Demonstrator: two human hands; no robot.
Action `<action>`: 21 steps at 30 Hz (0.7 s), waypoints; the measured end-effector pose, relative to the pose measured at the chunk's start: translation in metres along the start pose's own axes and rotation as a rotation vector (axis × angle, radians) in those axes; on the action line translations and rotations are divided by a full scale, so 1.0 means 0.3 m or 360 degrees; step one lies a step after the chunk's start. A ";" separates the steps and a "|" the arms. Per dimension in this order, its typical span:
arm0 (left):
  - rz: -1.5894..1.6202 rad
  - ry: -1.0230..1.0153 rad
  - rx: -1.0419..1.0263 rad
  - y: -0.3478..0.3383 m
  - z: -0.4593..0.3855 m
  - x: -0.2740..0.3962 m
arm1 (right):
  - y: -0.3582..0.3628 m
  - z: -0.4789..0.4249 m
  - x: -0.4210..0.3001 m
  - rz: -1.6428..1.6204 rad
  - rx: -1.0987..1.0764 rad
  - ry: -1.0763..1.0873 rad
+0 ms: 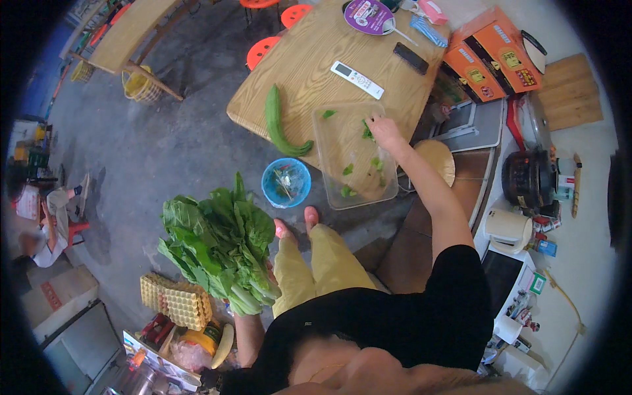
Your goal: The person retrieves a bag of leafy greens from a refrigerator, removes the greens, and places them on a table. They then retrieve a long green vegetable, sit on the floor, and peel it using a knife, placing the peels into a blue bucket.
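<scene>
A big bunch of leafy greens (217,242) with pale stems is held out to my left side. My left hand (270,272) grips it near the stems, mostly hidden behind the leaves. Over the table's near edge sits a clear plastic tray (332,201) with a few loose leaf bits in it. My right hand (382,131) reaches into its far right part, fingers closed on some green leaf scraps (367,131). A long ridged green gourd (274,116) lies left of the tray. Below it, a blue bin (265,190) with a plastic liner and litter stands on the floor.
The wooden table (306,59) also bears a white remote control (357,79), a dark phone (411,58) and a purple hand fan (369,17). Orange boxes (493,54) stand at right. Egg trays (175,301) lie lower left. A seated person (54,222) is far left.
</scene>
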State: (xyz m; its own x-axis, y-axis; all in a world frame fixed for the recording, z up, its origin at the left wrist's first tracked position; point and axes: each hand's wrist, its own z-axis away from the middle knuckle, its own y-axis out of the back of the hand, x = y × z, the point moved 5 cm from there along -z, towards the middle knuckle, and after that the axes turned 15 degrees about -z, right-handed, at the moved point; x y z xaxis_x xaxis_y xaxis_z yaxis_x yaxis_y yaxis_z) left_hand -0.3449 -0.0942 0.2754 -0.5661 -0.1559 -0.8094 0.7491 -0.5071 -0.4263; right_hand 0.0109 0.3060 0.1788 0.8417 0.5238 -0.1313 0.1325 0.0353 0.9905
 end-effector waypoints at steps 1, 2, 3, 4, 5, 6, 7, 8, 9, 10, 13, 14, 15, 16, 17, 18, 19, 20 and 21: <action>0.0025 -0.0009 -0.0003 0.016 0.014 0.046 | -0.016 0.003 -0.023 -0.0026 0.0017 0.0030; 0.0050 -0.0018 -0.0007 0.031 0.030 0.092 | -0.033 0.007 -0.041 -0.0034 0.0005 0.0034; -0.0050 -0.0028 -0.0025 0.032 0.027 0.090 | -0.037 0.000 -0.038 -0.0027 0.0003 0.0040; -0.0179 -0.0051 -0.0034 0.030 0.030 0.089 | -0.037 -0.009 -0.039 -0.0019 0.0002 0.0047; -0.0303 -0.0076 -0.0045 0.023 0.031 0.088 | -0.043 -0.016 -0.031 -0.0034 -0.0036 0.0066; -0.0400 -0.0101 -0.0058 0.021 0.031 0.080 | -0.054 -0.016 -0.017 -0.0049 -0.0080 0.0082; -0.0480 -0.0114 -0.0065 0.018 0.028 0.076 | -0.068 -0.018 -0.009 -0.0064 -0.0124 0.0097; -0.0542 -0.0129 -0.0073 0.016 0.028 0.075 | -0.082 -0.021 0.000 -0.0073 -0.0148 0.0083; -0.0600 -0.0149 -0.0100 0.016 0.030 0.074 | -0.075 -0.027 -0.008 -0.0080 -0.0175 0.0076; -0.0659 -0.0166 -0.0128 0.011 0.034 0.069 | -0.064 -0.034 -0.021 -0.0086 -0.0201 0.0068; -0.0851 -0.0167 -0.0202 -0.012 0.028 0.042 | -0.068 -0.010 -0.003 -0.0189 0.0009 0.0229; -0.0998 -0.0170 -0.0255 -0.026 0.018 0.026 | -0.073 -0.002 0.029 -0.0264 0.0015 0.0071; -0.1162 -0.0190 -0.0304 -0.041 0.017 0.011 | -0.058 0.000 0.015 -0.0358 0.0014 -0.0066; -0.1539 -0.0262 -0.0367 -0.065 0.022 -0.014 | -0.030 0.010 -0.010 -0.0450 0.0013 -0.0208; -0.1911 -0.0357 -0.0422 -0.089 0.029 -0.040 | 0.019 0.020 -0.057 -0.0582 0.0085 -0.0271; -0.2106 -0.0433 -0.0500 -0.116 0.029 -0.079 | 0.079 0.029 -0.134 -0.0715 0.0156 -0.0327; -0.1985 -0.0474 -0.0426 -0.115 0.037 -0.055 | 0.145 0.050 -0.217 -0.0849 0.0227 -0.0391; -0.1862 -0.0530 -0.0361 -0.112 0.050 -0.030 | 0.219 0.081 -0.344 -0.1129 0.0181 -0.0381; -0.1417 -0.0527 -0.0160 -0.077 0.058 0.060 | 0.266 0.136 -0.461 -0.1402 0.0142 -0.0388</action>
State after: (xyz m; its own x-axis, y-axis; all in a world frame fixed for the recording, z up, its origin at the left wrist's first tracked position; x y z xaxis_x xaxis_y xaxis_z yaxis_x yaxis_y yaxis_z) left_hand -0.3785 -0.1000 0.2777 -0.9997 0.0121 -0.0223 0.0137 -0.4825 -0.8758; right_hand -0.0735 0.2016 0.2743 0.5030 0.1442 -0.8521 0.8099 0.2654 0.5230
